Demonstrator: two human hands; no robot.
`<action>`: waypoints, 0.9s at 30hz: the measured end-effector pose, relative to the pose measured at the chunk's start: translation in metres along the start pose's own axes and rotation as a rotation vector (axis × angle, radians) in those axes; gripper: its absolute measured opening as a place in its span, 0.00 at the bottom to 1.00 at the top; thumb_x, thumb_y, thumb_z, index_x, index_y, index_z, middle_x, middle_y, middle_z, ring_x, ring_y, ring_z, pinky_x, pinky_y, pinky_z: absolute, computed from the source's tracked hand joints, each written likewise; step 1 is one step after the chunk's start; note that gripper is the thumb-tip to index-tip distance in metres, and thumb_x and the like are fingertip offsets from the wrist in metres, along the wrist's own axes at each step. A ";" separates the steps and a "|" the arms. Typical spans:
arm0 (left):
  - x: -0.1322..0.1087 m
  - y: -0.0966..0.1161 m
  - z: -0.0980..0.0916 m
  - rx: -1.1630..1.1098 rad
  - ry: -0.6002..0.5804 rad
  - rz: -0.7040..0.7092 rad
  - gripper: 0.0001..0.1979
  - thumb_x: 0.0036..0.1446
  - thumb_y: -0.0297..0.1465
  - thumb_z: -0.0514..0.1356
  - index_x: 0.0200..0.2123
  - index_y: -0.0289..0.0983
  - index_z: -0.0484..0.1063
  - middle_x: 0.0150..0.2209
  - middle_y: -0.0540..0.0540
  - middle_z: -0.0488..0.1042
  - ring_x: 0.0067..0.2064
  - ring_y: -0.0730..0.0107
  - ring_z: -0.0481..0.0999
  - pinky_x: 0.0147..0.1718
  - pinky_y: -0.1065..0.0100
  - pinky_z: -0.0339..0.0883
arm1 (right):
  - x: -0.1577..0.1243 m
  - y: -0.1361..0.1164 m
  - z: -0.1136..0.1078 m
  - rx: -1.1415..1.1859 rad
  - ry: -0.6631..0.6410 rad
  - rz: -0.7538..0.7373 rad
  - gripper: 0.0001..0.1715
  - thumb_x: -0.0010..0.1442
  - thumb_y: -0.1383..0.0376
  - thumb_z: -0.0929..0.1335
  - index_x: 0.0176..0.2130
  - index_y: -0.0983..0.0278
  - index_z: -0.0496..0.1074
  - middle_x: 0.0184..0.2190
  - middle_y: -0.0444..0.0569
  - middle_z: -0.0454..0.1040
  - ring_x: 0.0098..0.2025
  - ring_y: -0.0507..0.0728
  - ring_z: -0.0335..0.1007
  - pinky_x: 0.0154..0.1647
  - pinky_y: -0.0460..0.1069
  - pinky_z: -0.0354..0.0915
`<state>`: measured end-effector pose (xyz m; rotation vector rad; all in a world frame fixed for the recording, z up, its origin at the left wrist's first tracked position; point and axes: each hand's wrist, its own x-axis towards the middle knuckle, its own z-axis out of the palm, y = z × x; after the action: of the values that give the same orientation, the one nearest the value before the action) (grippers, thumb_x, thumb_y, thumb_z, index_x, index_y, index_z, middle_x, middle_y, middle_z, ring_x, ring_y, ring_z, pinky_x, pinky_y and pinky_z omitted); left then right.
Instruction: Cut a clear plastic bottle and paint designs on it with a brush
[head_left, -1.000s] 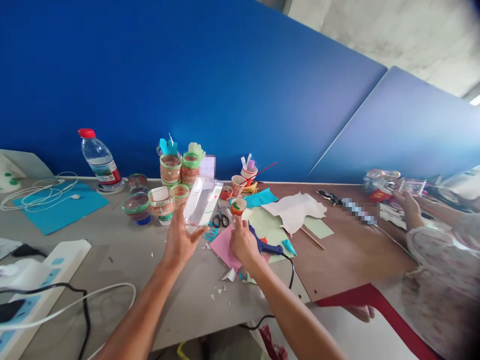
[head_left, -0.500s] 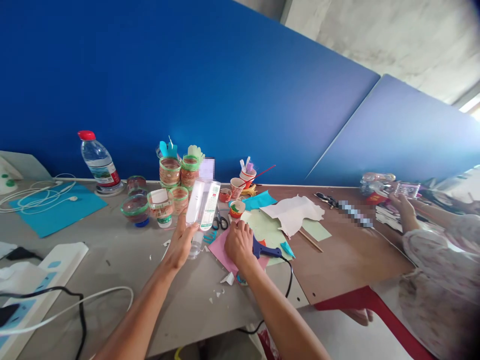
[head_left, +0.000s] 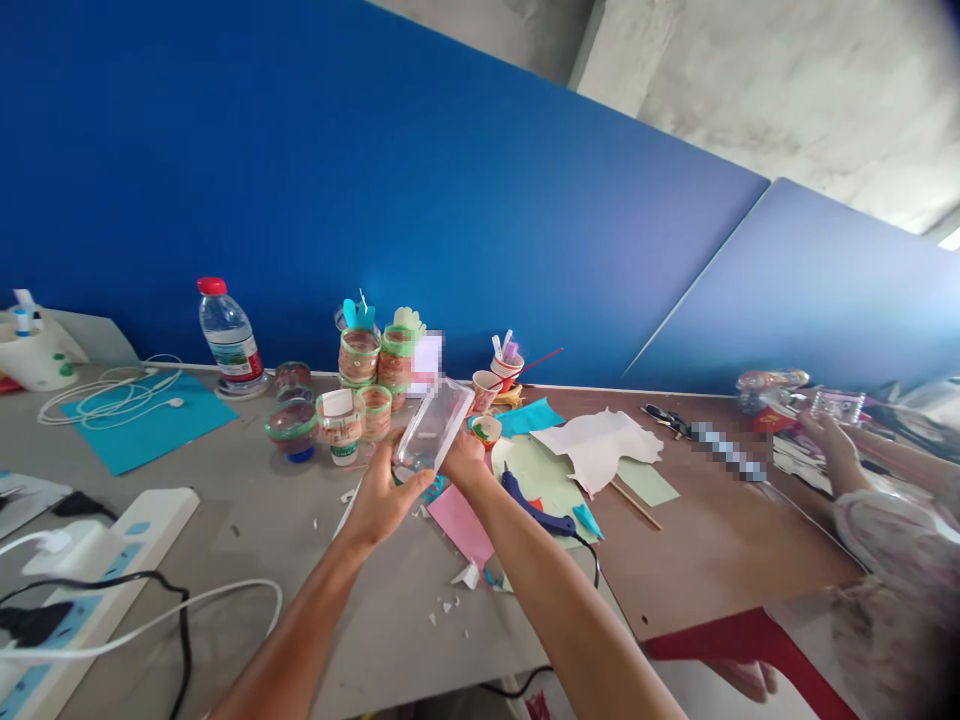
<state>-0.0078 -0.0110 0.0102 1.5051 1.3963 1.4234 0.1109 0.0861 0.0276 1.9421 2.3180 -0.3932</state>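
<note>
Left hand (head_left: 382, 500) with fingers curled around the clear plastic bottle (head_left: 433, 428), right hand (head_left: 463, 460) gripping its other side, pink paper (head_left: 463, 520) below, glue gun (head_left: 534, 505) near

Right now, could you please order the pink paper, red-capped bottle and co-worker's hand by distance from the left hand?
1. Pink paper, just right of the left hand, which holds the clear bottle.
2. Red-capped bottle, back left.
3. Co-worker's hand, far right.

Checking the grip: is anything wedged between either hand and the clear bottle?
Nothing visible. The left hand and the right hand both hold the clear bottle directly, bare skin on plastic.
</note>
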 end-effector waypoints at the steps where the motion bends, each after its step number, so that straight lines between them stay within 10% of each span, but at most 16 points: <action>1: 0.000 0.000 0.000 0.009 0.012 0.009 0.27 0.51 0.36 0.62 0.54 0.39 0.62 0.48 0.42 0.72 0.47 0.60 0.72 0.48 0.56 0.66 | 0.000 0.000 -0.001 0.005 -0.008 -0.004 0.20 0.62 0.69 0.61 0.51 0.67 0.74 0.51 0.63 0.74 0.52 0.66 0.72 0.46 0.55 0.68; 15: -0.002 0.001 0.002 0.136 0.094 0.114 0.28 0.52 0.34 0.62 0.56 0.39 0.60 0.52 0.41 0.70 0.50 0.60 0.71 0.46 0.59 0.66 | -0.001 0.024 -0.003 0.465 0.081 0.029 0.11 0.54 0.67 0.67 0.37 0.69 0.76 0.42 0.63 0.77 0.47 0.66 0.72 0.43 0.54 0.65; 22: -0.002 -0.001 0.003 0.110 0.053 0.105 0.31 0.52 0.37 0.63 0.58 0.41 0.58 0.55 0.41 0.67 0.53 0.59 0.69 0.51 0.58 0.63 | -0.048 0.075 -0.006 1.129 0.121 -0.098 0.15 0.59 0.55 0.63 0.27 0.63 0.64 0.25 0.46 0.72 0.17 0.46 0.52 0.21 0.44 0.56; 24: -0.003 -0.003 0.005 0.115 0.037 0.082 0.32 0.52 0.37 0.63 0.59 0.42 0.58 0.56 0.42 0.67 0.55 0.57 0.68 0.53 0.56 0.61 | -0.068 0.083 -0.002 1.749 -0.001 -0.257 0.15 0.50 0.58 0.72 0.26 0.63 0.63 0.25 0.45 0.72 0.16 0.44 0.46 0.18 0.42 0.52; 27: -0.004 -0.005 0.007 0.159 0.030 0.022 0.32 0.51 0.37 0.64 0.59 0.42 0.59 0.55 0.42 0.68 0.55 0.55 0.69 0.52 0.55 0.62 | -0.088 0.088 0.009 2.065 -0.167 -0.329 0.16 0.46 0.63 0.75 0.25 0.64 0.64 0.25 0.44 0.73 0.15 0.42 0.42 0.17 0.41 0.48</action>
<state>-0.0022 -0.0126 0.0032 1.6084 1.5469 1.3813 0.2124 0.0141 0.0274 1.1615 1.6726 -3.6215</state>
